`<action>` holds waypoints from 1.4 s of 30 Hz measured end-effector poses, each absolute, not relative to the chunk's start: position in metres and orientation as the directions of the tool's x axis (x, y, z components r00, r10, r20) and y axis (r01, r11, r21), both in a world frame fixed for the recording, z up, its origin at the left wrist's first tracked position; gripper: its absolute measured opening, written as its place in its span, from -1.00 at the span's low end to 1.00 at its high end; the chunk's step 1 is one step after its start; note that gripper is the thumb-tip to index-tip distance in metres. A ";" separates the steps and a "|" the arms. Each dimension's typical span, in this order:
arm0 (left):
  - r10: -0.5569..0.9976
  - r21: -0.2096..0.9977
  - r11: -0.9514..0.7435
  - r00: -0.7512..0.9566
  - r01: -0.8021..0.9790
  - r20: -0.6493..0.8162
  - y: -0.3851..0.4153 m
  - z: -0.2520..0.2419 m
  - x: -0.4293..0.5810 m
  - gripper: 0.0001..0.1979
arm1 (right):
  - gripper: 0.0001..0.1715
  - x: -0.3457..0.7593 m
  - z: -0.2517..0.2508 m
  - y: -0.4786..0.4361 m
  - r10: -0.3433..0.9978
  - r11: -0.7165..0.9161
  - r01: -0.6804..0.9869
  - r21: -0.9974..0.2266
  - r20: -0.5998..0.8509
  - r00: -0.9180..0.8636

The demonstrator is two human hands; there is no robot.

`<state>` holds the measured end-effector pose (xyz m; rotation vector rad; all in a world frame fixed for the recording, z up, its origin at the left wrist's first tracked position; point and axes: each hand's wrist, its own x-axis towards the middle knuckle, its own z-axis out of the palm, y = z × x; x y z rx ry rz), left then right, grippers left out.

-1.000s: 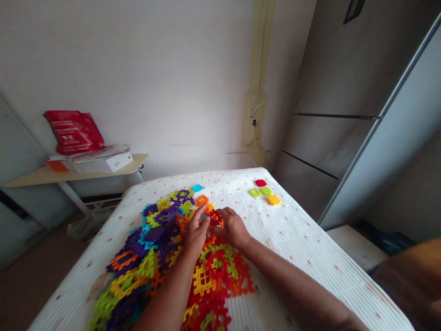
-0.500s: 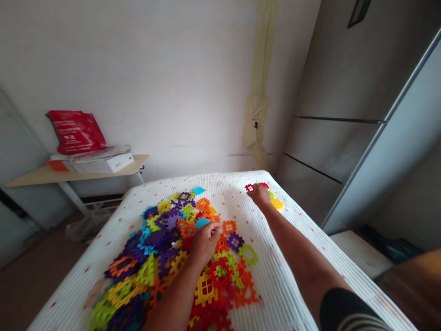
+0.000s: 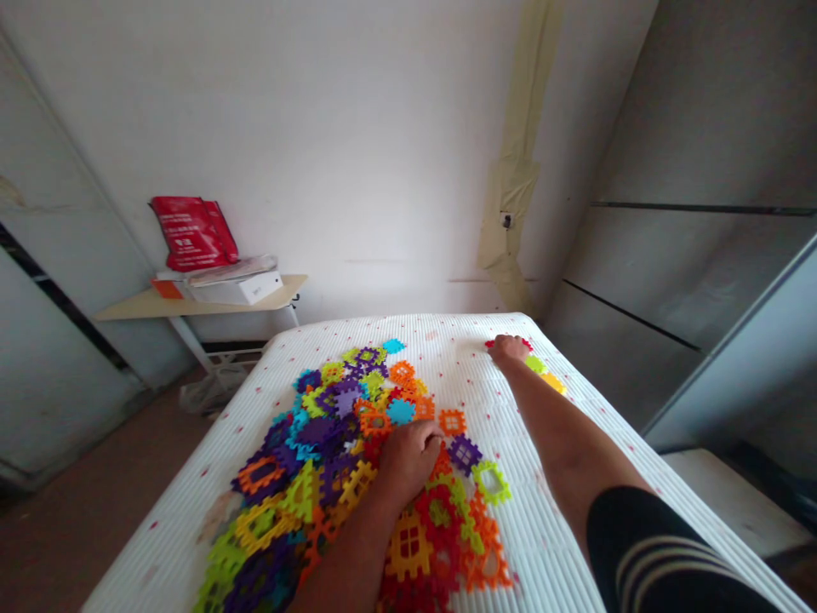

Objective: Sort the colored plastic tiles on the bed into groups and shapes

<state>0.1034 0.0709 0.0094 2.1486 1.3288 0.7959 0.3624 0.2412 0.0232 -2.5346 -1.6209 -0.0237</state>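
Observation:
A big pile of colourful interlocking plastic building pieces (image 3: 317, 430), with notched edges and window-like cutouts, spreads over the left and middle of the bed. My left hand (image 3: 412, 451) rests over the pile's right part, fingers curled in; what they hold, if anything, is hidden. Near the far right corner, my right hand (image 3: 509, 347) is closed on a red plastic building piece (image 3: 490, 343), mostly covered by the fingers. Just beyond that hand shows another red piece (image 3: 527, 344). A lime green piece (image 3: 535, 364) and a yellow piece (image 3: 554, 383) lie beside my right wrist.
White ribbed bedding (image 3: 447, 328) with small red marks covers the surface. A side table (image 3: 137, 306) at the left bears a white box (image 3: 236, 288) and a red bag (image 3: 191, 234). A grey cabinet (image 3: 638, 264) stands close on the right.
My right hand has come down over the red piece, which showed its window cutout before and is now mostly covered. My left hand stays curled above the pile. The view has swung left.

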 end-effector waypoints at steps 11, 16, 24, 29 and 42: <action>0.896 0.706 -0.444 0.296 0.552 0.331 0.069 0.011 0.103 -0.76 | -0.65 0.347 0.033 0.220 0.960 -0.181 0.982 -0.051 0.207 0.187; 0.901 0.748 -0.434 0.224 0.503 0.372 0.065 0.034 0.093 -0.74 | -0.70 0.320 0.029 0.158 0.949 0.159 0.987 -0.006 0.278 -0.151; 0.860 0.678 -0.438 0.495 0.590 0.124 0.040 0.072 0.068 -0.82 | -0.71 0.319 -0.002 0.064 0.744 0.554 0.829 -0.074 0.491 -0.454; 0.742 0.626 -0.531 0.671 0.572 0.015 0.017 0.080 0.076 -0.50 | -0.71 0.324 -0.004 0.056 0.748 0.518 0.854 -0.044 0.508 -0.427; 0.833 0.553 -0.487 0.549 0.676 0.063 0.027 0.057 0.097 -0.61 | -0.72 0.320 -0.011 0.060 0.744 0.489 0.872 0.028 0.509 -0.434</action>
